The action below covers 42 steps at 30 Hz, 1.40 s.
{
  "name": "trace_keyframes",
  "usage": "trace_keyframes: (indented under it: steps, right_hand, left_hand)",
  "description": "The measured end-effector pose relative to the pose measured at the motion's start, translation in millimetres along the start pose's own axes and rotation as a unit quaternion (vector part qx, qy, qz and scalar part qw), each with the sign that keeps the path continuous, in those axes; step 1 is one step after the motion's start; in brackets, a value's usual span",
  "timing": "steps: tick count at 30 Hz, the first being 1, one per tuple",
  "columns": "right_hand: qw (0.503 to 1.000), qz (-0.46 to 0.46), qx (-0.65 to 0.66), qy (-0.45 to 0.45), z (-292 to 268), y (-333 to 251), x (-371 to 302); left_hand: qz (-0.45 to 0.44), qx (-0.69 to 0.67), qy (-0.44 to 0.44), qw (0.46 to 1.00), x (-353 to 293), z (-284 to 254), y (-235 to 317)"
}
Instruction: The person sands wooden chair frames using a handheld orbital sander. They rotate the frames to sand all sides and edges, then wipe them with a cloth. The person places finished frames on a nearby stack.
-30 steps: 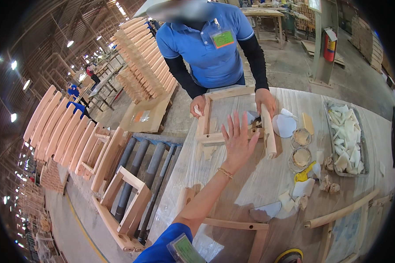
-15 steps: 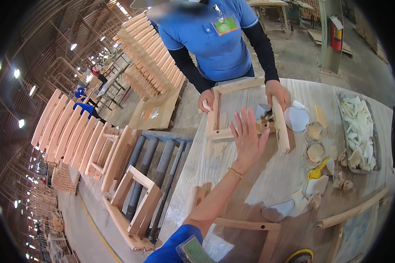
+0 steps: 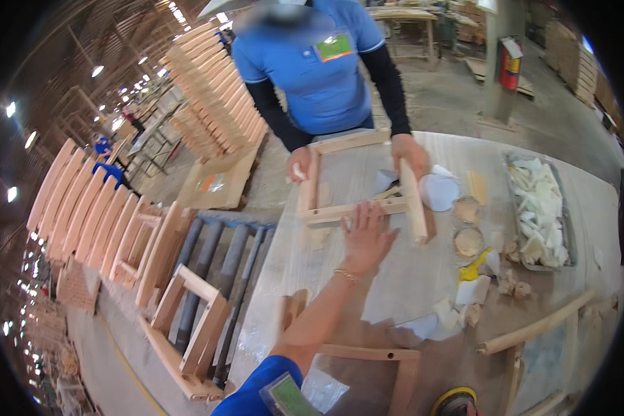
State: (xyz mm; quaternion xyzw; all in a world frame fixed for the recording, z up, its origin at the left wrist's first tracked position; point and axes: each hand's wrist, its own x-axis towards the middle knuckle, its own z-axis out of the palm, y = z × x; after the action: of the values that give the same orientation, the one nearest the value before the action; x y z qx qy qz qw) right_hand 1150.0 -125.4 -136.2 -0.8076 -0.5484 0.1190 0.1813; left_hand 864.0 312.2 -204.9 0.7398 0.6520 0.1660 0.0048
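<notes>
- Pale worktable (image 3: 416,277), concrete floor (image 3: 451,104) behind;
- green-and-orange badge (image 3: 334,47) on a co-worker (image 3: 333,97), print unreadable;
- wooden frame (image 3: 414,204) at the far side, co-worker gripping it;
- left hand (image 3: 367,243) loosely spread at its near rail (image 3: 322,215); right hand out of view, can't tell

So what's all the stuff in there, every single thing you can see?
Table: one, greyish, centre to right.
Co-worker: one, blue shirt, far side.
Wooden frame: one, pale, before co-worker.
Tray: one, grey, right; white scraps inside.
Tubs: two, tan inside, right of frame.
Handled tool: one, yellow, below tubs.
Round tool: one, black-yellow, bottom edge.
Rollers: several, grey, left of table.
Wooden parts: many, pale, left side.
Fire extinguisher: one, red, back right.
Left hand: one, bare, by frame's near side.
</notes>
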Motion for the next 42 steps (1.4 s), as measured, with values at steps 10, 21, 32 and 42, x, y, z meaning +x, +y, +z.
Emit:
trace_keyframes:
  steps: [10,21,32,42]
  right_hand:
    - [0.998,-0.041,0.04,0.028,5.5,7.7,0.6]
    - [0.999,-0.013,-0.032,0.002,2.9,5.6,-0.1]
    - [1.0,-0.006,-0.014,-0.018,4.6,5.8,0.5]
    - [1.0,0.002,0.003,-0.006,4.8,5.8,-1.3]
  left_hand:
    - [-0.006,-0.933,-0.022,0.359,24.1,-118.7,12.3]
    - [0.408,-0.903,-0.131,0.006,-52.8,-314.4,41.6]
    - [0.403,-0.907,-0.048,0.107,-71.6,-325.0,48.6]
    - [0.181,-0.577,0.202,0.771,-107.3,-226.7,81.3]
